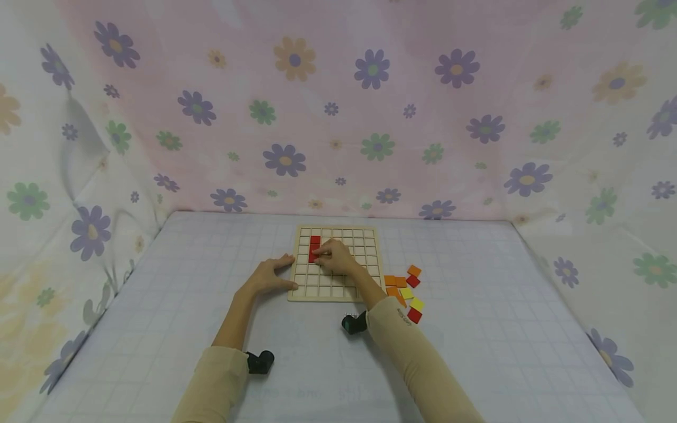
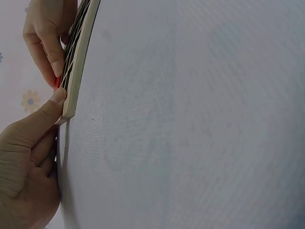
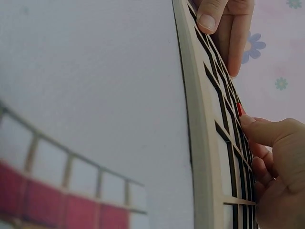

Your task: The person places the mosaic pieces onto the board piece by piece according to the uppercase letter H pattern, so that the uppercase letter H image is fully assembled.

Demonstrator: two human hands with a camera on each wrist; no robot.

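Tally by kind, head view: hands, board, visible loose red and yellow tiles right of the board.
Bare hands: 2
Pale wooden square grid board: 1
Loose flat red square tiles: 2
Loose flat yellow square tiles: 2
Total: 7

Pink floral backdrop (image 1: 338,64), pale flowered side drapes (image 1: 32,158), whitish tabletop (image 1: 476,329) with faint grid

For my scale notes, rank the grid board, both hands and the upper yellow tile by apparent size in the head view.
1. Grid board
2. Left hand and right hand: too alike to rank
3. Upper yellow tile
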